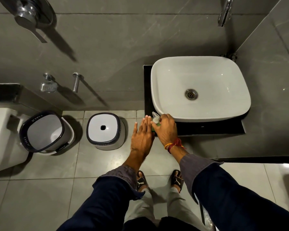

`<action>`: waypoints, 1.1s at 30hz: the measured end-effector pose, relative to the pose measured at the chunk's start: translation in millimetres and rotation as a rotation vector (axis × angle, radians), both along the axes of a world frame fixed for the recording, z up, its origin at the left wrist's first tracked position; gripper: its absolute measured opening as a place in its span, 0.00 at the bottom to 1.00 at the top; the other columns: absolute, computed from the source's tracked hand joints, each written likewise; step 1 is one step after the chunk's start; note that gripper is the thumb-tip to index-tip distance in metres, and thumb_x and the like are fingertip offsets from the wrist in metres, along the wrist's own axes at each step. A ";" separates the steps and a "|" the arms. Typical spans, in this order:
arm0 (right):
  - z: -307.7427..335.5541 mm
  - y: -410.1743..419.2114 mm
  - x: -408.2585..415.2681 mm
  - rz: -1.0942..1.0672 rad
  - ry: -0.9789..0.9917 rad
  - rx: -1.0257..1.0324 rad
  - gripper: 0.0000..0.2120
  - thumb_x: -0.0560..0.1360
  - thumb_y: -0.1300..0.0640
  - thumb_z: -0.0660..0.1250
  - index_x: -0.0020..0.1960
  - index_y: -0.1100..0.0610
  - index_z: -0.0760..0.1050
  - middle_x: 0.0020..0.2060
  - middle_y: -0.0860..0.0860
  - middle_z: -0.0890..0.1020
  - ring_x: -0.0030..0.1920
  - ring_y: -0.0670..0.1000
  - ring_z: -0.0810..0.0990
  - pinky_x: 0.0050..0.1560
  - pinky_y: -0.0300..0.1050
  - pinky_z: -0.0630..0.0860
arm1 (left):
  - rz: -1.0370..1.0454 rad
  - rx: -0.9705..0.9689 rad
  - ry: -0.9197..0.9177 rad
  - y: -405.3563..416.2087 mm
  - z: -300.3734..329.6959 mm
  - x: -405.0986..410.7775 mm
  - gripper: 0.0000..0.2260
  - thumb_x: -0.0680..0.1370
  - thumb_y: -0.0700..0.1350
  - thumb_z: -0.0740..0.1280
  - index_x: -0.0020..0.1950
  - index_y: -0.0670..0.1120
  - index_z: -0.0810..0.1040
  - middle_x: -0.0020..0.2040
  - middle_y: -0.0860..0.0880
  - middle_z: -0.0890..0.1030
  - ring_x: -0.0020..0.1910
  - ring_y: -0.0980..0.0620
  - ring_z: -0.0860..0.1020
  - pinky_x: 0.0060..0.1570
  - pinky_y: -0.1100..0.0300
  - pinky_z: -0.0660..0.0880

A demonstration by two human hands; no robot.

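Note:
A small green soap pump bottle with a clear spout stands on the front left corner of the black counter. My right hand grips the bottle from the right, fingers curled around its neck and body. My left hand is flat with straight fingers, pressed against the bottle's left side just below the spout. The bottle's lower part is hidden between the two hands. Behind them sits the white rectangular basin with a metal drain.
A chrome tap juts from the grey wall above the basin. On the tiled floor to the left stand a white stool, a tilted bucket and part of a toilet. Wall fittings hang above them. My sandalled feet are below.

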State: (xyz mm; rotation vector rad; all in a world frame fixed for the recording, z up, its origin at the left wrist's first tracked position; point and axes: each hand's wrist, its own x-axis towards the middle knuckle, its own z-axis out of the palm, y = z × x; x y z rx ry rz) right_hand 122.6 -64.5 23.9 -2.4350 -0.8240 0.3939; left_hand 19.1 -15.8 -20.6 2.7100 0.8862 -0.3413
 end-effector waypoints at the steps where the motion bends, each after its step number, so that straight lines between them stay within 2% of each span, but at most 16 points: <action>1: 0.5 0.7 -2.2 -0.006 0.007 0.022 0.21 0.76 0.47 0.72 0.57 0.64 0.79 0.53 0.59 0.82 0.52 0.57 0.83 0.53 0.49 0.83 | -0.012 -0.001 0.003 0.0 0.5 -0.4 0.33 0.86 0.53 0.56 0.83 0.42 0.40 0.84 0.42 0.41 0.83 0.44 0.41 0.81 0.42 0.45; 4: 0.6 0.8 -7.5 -0.008 0.029 0.086 0.20 0.77 0.48 0.71 0.57 0.64 0.80 0.53 0.60 0.82 0.53 0.57 0.83 0.56 0.50 0.83 | -0.033 0.006 0.019 -0.6 1.0 -1.0 0.35 0.86 0.50 0.58 0.83 0.42 0.40 0.84 0.41 0.40 0.83 0.43 0.41 0.81 0.41 0.45; 8: -0.2 3.6 -1.4 0.023 0.019 0.035 0.19 0.78 0.49 0.69 0.58 0.66 0.79 0.54 0.61 0.83 0.55 0.58 0.83 0.59 0.50 0.82 | -0.007 0.003 0.015 -1.1 1.1 -0.5 0.34 0.86 0.51 0.57 0.83 0.41 0.39 0.84 0.41 0.40 0.83 0.43 0.42 0.81 0.41 0.46; 12: 2.9 7.9 -2.0 -0.008 -0.004 -0.034 0.24 0.80 0.44 0.66 0.59 0.65 0.78 0.54 0.60 0.83 0.55 0.58 0.83 0.57 0.51 0.83 | -0.012 0.011 0.026 -1.5 1.9 -0.3 0.35 0.86 0.51 0.57 0.83 0.40 0.39 0.84 0.40 0.41 0.83 0.43 0.41 0.81 0.41 0.46; 15: 4.4 5.3 -3.3 -0.029 0.006 -0.025 0.24 0.78 0.43 0.67 0.57 0.64 0.80 0.53 0.60 0.83 0.53 0.57 0.84 0.54 0.51 0.84 | -0.021 0.008 0.027 -2.0 3.9 -0.8 0.34 0.86 0.51 0.57 0.83 0.41 0.40 0.84 0.40 0.41 0.83 0.43 0.41 0.81 0.41 0.46; 21: 0.9 0.3 -5.2 0.002 0.066 0.069 0.18 0.77 0.52 0.71 0.59 0.65 0.80 0.55 0.60 0.82 0.57 0.58 0.83 0.61 0.52 0.82 | 0.013 0.002 0.007 -4.1 3.7 0.6 0.34 0.86 0.50 0.56 0.83 0.40 0.39 0.84 0.41 0.41 0.83 0.44 0.42 0.81 0.42 0.46; 25: -1.3 3.5 -2.4 -0.059 0.077 0.042 0.19 0.78 0.47 0.70 0.53 0.65 0.80 0.50 0.60 0.83 0.51 0.58 0.83 0.53 0.48 0.81 | 0.019 0.011 0.018 -5.3 1.0 3.3 0.34 0.86 0.51 0.56 0.82 0.40 0.38 0.84 0.40 0.40 0.83 0.43 0.41 0.81 0.42 0.46; 30: -1.1 -6.2 -2.7 -0.112 0.050 0.034 0.22 0.74 0.42 0.73 0.49 0.62 0.79 0.48 0.58 0.82 0.47 0.58 0.84 0.46 0.51 0.84 | 0.051 0.027 0.003 -11.9 -3.4 4.6 0.34 0.86 0.49 0.56 0.82 0.39 0.39 0.84 0.40 0.41 0.83 0.43 0.43 0.81 0.42 0.47; 32: 1.8 -14.2 -4.7 -0.103 -0.016 0.079 0.23 0.71 0.41 0.75 0.52 0.60 0.77 0.50 0.55 0.80 0.46 0.56 0.83 0.42 0.52 0.84 | 0.063 0.033 -0.005 -12.7 -5.3 5.6 0.35 0.86 0.49 0.58 0.83 0.39 0.39 0.84 0.40 0.42 0.83 0.43 0.44 0.81 0.42 0.47; 33: 3.1 -18.4 -5.4 -0.074 -0.051 0.097 0.25 0.70 0.42 0.75 0.57 0.58 0.75 0.52 0.55 0.78 0.48 0.55 0.83 0.42 0.51 0.85 | 0.065 0.039 -0.005 -12.9 -6.5 6.3 0.36 0.85 0.48 0.59 0.82 0.39 0.39 0.84 0.40 0.42 0.83 0.43 0.44 0.81 0.41 0.47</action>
